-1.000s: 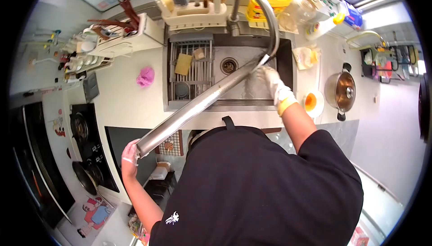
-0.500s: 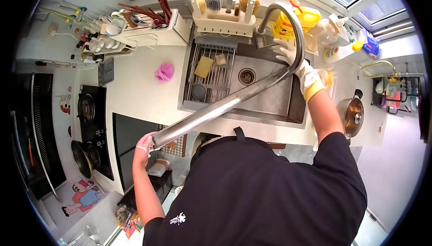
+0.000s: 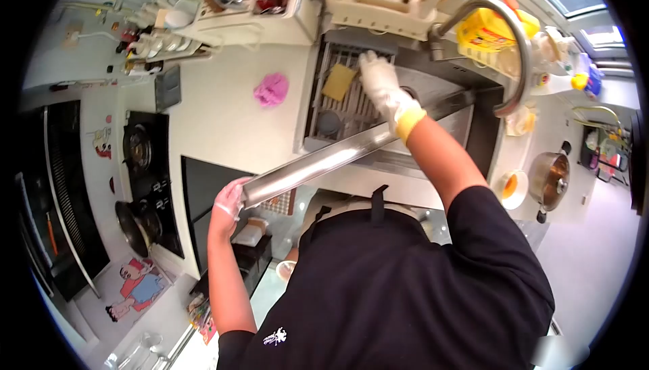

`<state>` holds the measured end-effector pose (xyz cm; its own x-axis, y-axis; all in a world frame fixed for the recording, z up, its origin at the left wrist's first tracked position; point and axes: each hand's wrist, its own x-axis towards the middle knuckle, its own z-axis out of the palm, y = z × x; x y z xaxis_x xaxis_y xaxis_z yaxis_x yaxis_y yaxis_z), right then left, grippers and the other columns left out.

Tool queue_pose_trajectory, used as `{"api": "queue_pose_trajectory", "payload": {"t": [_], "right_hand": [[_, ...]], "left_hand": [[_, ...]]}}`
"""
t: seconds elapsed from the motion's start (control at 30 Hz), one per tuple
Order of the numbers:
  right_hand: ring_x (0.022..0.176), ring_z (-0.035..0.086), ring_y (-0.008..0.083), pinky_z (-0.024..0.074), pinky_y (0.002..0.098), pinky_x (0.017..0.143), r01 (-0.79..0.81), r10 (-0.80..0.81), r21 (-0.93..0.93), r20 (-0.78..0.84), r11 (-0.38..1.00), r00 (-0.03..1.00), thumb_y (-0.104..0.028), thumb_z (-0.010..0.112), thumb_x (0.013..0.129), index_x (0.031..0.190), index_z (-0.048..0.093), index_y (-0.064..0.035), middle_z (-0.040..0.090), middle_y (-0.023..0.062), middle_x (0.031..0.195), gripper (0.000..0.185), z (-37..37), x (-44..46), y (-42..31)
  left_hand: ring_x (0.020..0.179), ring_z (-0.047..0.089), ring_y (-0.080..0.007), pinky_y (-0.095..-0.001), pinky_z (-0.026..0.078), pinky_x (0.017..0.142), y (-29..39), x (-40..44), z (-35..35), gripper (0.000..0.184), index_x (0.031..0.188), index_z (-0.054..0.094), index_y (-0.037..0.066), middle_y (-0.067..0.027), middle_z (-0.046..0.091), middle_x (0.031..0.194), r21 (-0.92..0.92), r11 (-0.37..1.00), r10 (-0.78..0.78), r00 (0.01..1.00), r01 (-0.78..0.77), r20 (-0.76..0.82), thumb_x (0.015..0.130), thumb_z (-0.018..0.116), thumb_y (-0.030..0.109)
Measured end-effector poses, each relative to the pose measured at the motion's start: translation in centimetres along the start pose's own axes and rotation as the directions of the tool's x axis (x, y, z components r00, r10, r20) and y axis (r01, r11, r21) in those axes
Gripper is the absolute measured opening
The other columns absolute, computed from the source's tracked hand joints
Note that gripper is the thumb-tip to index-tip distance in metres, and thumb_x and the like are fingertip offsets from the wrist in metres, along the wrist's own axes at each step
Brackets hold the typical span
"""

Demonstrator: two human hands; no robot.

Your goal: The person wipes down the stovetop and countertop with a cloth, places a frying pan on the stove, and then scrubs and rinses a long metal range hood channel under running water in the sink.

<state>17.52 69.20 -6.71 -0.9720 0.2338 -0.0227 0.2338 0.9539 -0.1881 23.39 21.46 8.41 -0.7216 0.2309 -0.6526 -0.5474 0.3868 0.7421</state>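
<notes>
Glare streaks the metal piece (image 3: pixel 324 162), edges bowed

Right grip (image 3: pixel 382 84) forward (left grip (image 3: pixel 229 201) lower)

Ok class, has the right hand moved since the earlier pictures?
Yes: the right hand moved left across the sink, away from the tap, toward the yellow sponge.

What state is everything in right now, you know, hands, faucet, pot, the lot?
Left hand: closed around one end of the metal piece
Metal piece: slanted, far end at the sink
Right hand: gloved, over the drying rack; grip unclear
Yellow sponge: lying in the drying rack
Faucet: arched, no stream visible
Pot: lidded
Bowl: uncovered, something orange inside
Pink scrubber: bunched, on the counter
</notes>
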Motion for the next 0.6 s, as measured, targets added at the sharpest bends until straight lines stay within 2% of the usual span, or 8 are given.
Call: {"api": "queue_pose_trajectory", "payload": {"t": [0.07, 0.13, 0.17, 0.27, 0.37, 0.5, 0.57, 0.6], "right_hand": [[0.106, 0.071, 0.0378, 0.0600, 0.0416, 0.086, -0.023, 0.062, -0.116, 0.343, 0.993, 0.937, -0.006, 0.058, 0.092, 0.120, 0.071, -0.0013, 0.071, 0.0212, 0.118, 0.031, 3.8, 2.8, 0.2], [0.106, 0.072, 0.0355, 0.0600, 0.0428, 0.086, -0.102, 0.135, -0.152, 0.224, 0.983, 0.965, -0.006, 0.062, 0.089, 0.115, 0.072, 0.0000, 0.072, 0.0188, 0.117, 0.028, 6.0, 3.0, 0.2], [0.110, 0.070, 0.0357, 0.0585, 0.0419, 0.090, -0.037, 0.085, -0.165, 0.295, 0.986, 0.952, -0.008, 0.063, 0.089, 0.117, 0.071, -0.0011, 0.071, 0.0166, 0.120, 0.029, 4.3, 2.5, -0.1], [0.112, 0.068, 0.0361, 0.0554, 0.0429, 0.094, -0.062, 0.072, -0.051, 0.253, 0.997, 0.965, -0.011, 0.054, 0.096, 0.116, 0.069, -0.0044, 0.071, 0.0181, 0.116, 0.026, 3.5, 1.5, 0.5], [0.108, 0.068, 0.0327, 0.0549, 0.0413, 0.096, -0.078, 0.043, 0.427, 0.091, 0.901, 0.995, -0.012, 0.064, 0.094, 0.127, 0.066, -0.0088, 0.071, 0.0130, 0.117, 0.034, -1.6, -2.6, -0.7], [0.101, 0.069, 0.0274, 0.0563, 0.0369, 0.091, 0.051, 0.007, 0.640, -0.088, 0.767, 0.996, -0.014, 0.067, 0.095, 0.133, 0.063, -0.0102, 0.071, 0.0104, 0.111, 0.038, -8.2, -9.9, -4.6], [0.093, 0.070, 0.0247, 0.0580, 0.0362, 0.086, 0.283, -0.161, 0.646, -0.243, 0.709, 0.957, -0.008, 0.063, 0.094, 0.130, 0.066, -0.0121, 0.072, 0.0082, 0.098, 0.036, -10.5, -11.4, -7.4], [0.090, 0.070, 0.0248, 0.0584, 0.0363, 0.084, 0.340, -0.225, 0.667, -0.256, 0.662, 0.940, 0.001, 0.064, 0.087, 0.134, 0.064, -0.0119, 0.073, 0.0066, 0.099, 0.048, -11.1, -11.7, -8.7]], "left_hand": [[0.077, 0.046, -0.0066, -0.0229, 0.038, 0.067, 1.4, 0.2, -0.4, 0.044, 0.126, 0.068, 0.004, 0.0043, 0.055, 0.087, 0.068, 0.997, 0.031, 0.999, -0.032, 0.015, 0.104, 0.059, 0.041], [0.074, 0.042, -0.0055, -0.0220, 0.034, 0.064, 2.0, 1.0, -0.8, 0.043, 0.126, 0.068, 0.005, 0.0062, 0.052, 0.084, 0.065, 0.997, 0.036, 0.999, -0.036, 0.006, 0.104, 0.059, 0.041], [0.076, 0.044, -0.0054, -0.0218, 0.036, 0.067, 2.5, 1.3, -0.9, 0.042, 0.126, 0.068, 0.005, 0.0057, 0.054, 0.086, 0.070, 0.997, 0.026, 0.999, -0.027, 0.018, 0.104, 0.059, 0.040], [0.086, 0.052, -0.0076, -0.0244, 0.043, 0.080, 2.4, 2.5, -1.5, 0.038, 0.125, 0.069, 0.005, 0.0026, 0.063, 0.097, 0.058, 0.997, 0.041, 0.998, -0.044, 0.047, 0.105, 0.059, 0.036], [0.090, 0.056, -0.0093, -0.0262, 0.047, 0.084, 3.8, 2.8, -1.2, 0.036, 0.123, 0.070, 0.004, 0.0011, 0.066, 0.098, 0.056, 0.994, 0.091, 0.994, -0.094, 0.056, 0.106, 0.060, 0.034], [0.094, 0.059, -0.0100, -0.0270, 0.048, 0.086, 5.6, 3.3, -1.1, 0.037, 0.122, 0.070, 0.004, -0.0008, 0.068, 0.099, 0.039, 0.980, 0.190, 0.978, -0.194, 0.087, 0.105, 0.061, 0.035], [0.091, 0.058, -0.0093, -0.0261, 0.048, 0.084, 7.9, 2.7, -0.2, 0.037, 0.121, 0.071, 0.004, -0.0003, 0.067, 0.097, -0.001, 0.981, 0.194, 0.978, -0.194, 0.080, 0.104, 0.061, 0.035], [0.089, 0.058, -0.0087, -0.0253, 0.047, 0.081, 9.4, 2.4, 0.3, 0.037, 0.121, 0.071, 0.004, 0.0002, 0.066, 0.095, -0.042, 0.981, 0.191, 0.979, -0.189, 0.065, 0.104, 0.061, 0.035]]}}
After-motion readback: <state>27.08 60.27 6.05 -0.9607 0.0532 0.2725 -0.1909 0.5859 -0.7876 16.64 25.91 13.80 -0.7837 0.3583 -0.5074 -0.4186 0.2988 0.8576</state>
